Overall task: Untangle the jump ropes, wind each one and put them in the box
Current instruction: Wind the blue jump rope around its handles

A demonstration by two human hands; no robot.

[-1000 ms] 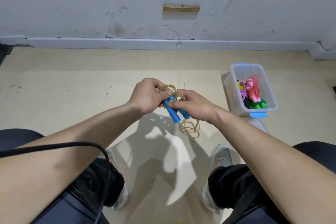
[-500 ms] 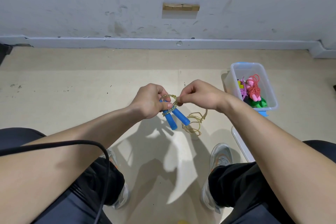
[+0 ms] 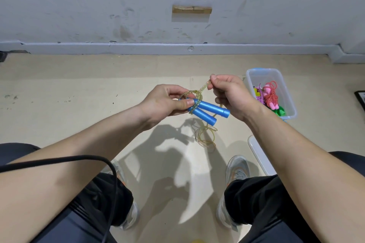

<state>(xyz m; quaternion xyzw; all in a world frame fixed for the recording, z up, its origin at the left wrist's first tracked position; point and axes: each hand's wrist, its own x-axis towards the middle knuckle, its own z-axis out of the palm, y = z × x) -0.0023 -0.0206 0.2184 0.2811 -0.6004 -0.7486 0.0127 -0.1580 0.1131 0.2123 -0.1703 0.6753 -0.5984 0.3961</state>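
Left of the box [image 3: 290,92]: your left hand [image 3: 166,102] grips two blue handles [image 3: 207,111]; your right hand [image 3: 231,94] pinches the yellow cord [image 3: 203,89].

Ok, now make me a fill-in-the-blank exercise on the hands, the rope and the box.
1. The left hand grips two ____ handles.
2. The right hand pinches the yellowish cord, whose loose loops hang ____ the handles.
3. The clear box stands on the floor to the person's ____.

Missing words: blue; below; right.
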